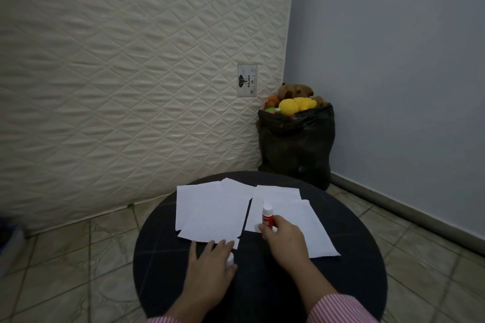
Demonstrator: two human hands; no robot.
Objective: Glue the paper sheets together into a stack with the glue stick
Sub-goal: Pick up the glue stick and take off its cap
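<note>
Striped sleeves nearest, then right hand gripping upright glue stick by its rigid red barrel, left hand flat-fingered at paper sheets on round table: light, limp, likely slippery, best pinned flat.

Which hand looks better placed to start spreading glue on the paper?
The right hand: it already grips the glue stick over the paper sheets. The left hand holds something small and white.
</note>
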